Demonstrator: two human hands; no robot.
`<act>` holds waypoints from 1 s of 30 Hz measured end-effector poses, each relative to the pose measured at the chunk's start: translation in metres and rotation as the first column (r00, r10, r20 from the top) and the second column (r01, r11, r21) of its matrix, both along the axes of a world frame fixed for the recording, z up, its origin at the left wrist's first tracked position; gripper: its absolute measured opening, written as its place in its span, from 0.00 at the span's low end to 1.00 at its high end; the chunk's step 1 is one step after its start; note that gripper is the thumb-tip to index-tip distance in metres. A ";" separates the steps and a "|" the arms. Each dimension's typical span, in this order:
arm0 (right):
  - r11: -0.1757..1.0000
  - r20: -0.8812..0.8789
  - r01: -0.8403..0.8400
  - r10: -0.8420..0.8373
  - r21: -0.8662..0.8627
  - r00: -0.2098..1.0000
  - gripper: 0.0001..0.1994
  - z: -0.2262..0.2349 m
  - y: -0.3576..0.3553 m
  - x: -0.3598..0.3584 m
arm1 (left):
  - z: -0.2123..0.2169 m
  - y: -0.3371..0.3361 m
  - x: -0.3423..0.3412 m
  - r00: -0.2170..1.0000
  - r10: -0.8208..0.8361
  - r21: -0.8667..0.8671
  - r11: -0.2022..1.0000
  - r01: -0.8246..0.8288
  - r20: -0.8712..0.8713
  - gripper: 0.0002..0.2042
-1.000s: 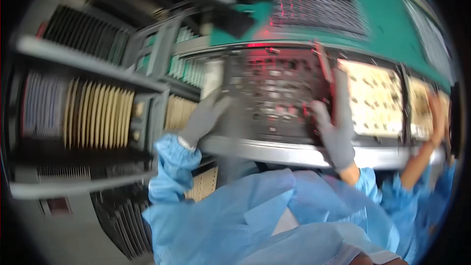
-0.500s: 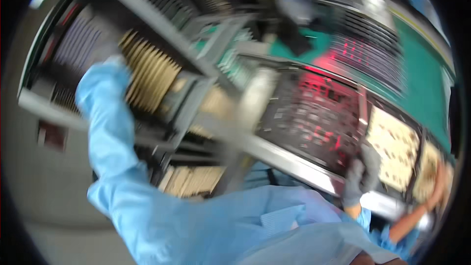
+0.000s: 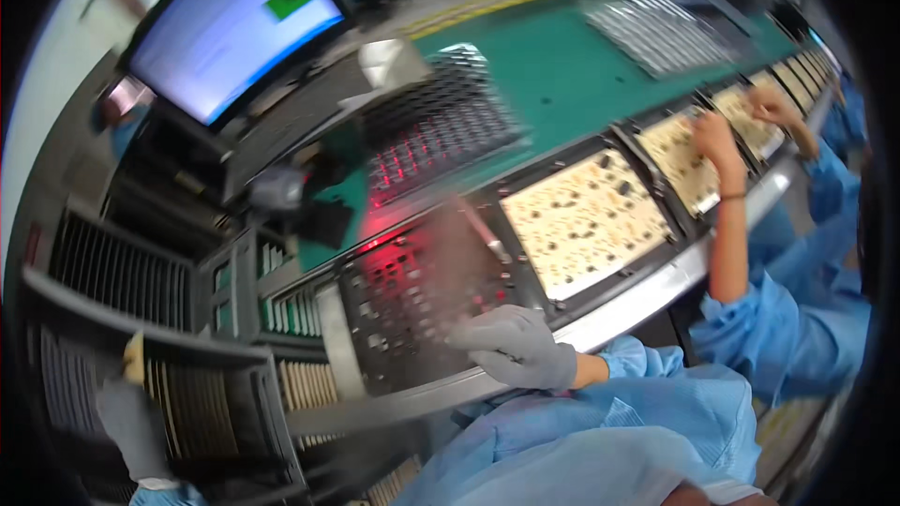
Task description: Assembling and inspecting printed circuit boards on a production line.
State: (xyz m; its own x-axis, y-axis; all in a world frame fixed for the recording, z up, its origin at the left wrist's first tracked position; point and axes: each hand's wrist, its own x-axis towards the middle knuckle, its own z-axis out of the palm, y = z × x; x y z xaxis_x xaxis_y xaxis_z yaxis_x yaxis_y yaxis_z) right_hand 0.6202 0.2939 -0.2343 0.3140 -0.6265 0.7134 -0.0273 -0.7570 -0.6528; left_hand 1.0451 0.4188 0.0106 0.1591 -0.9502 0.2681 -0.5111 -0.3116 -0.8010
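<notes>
My left hand (image 3: 133,422), in a grey glove, is at the slotted rack at the lower left. A cream board (image 3: 134,359) sticks up at its fingertips, and the hand looks closed on its edge, though motion blurs it. My right hand (image 3: 516,347), also gloved in grey, hovers at the near edge of a dark fixture plate (image 3: 412,319). Its fingers are curled together, and whatever may be between them is hidden. Red light falls on the plate and its small parts. Just right of it lies a cream circuit panel (image 3: 586,225) dotted with dark components.
Several boards stand in the rack (image 3: 192,403). A dark tray with small pockets (image 3: 441,131) sits on the green mat (image 3: 553,94). Behind stands a monitor (image 3: 234,28). On the right, a co-worker's bare hands (image 3: 717,141) work over further cream panels (image 3: 680,159).
The view has swung up and right, bringing in the monitor and more panels. A cream board now shows at my left fingertips in the rack. My right hand stays by the fixture plate.
</notes>
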 end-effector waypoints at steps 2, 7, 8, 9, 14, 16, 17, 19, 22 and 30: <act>0.967 0.024 -0.226 0.225 0.119 0.974 0.15 -0.001 -0.001 0.022 | -0.006 0.000 -0.095 0.993 -0.102 -0.030 0.994 0.104 0.054 0.01; 0.330 0.360 -0.657 0.629 0.678 0.689 0.21 0.027 0.017 0.040 | -0.044 -0.006 -0.191 0.772 -0.630 0.014 0.774 0.633 -0.088 0.07; 0.244 0.384 -0.685 0.678 0.687 0.627 0.26 0.035 0.019 0.047 | -0.034 -0.012 -0.204 0.703 -0.633 0.186 0.686 0.703 -0.323 0.06; 0.136 0.486 -0.747 0.681 0.651 0.548 0.28 0.022 0.020 0.052 | -0.055 -0.022 -0.201 0.606 -0.723 0.186 0.580 0.793 -0.332 0.04; 0.297 0.448 -0.542 0.329 0.787 0.831 0.23 -0.008 0.021 0.049 | -0.130 -0.078 -0.193 0.286 -0.861 -0.062 0.342 0.937 -0.421 0.02; 0.318 0.406 -0.452 0.203 0.834 0.891 0.23 -0.005 0.007 0.045 | -0.136 -0.097 -0.182 0.125 -0.894 -0.238 0.245 0.940 -0.430 0.04; 0.217 0.471 -0.482 0.104 0.849 0.876 0.22 -0.004 -0.002 0.042 | -0.136 -0.101 -0.178 0.084 -0.908 -0.330 0.234 0.915 -0.411 0.05; 0.322 0.635 -0.636 0.123 0.701 0.763 0.21 -0.003 -0.016 0.031 | -0.144 -0.106 -0.169 0.313 -0.742 -0.360 0.592 0.721 -0.592 0.07; 0.297 0.732 -0.722 0.098 0.625 0.675 0.22 -0.017 -0.047 0.024 | -0.216 -0.109 -0.110 0.217 -0.850 -0.726 0.524 0.445 -0.480 0.08; -0.553 0.770 -0.822 -0.581 -0.138 0.262 0.31 -0.029 -0.095 0.007 | -0.297 -0.102 -0.054 -0.056 -0.546 -0.536 0.835 -0.124 -0.836 0.14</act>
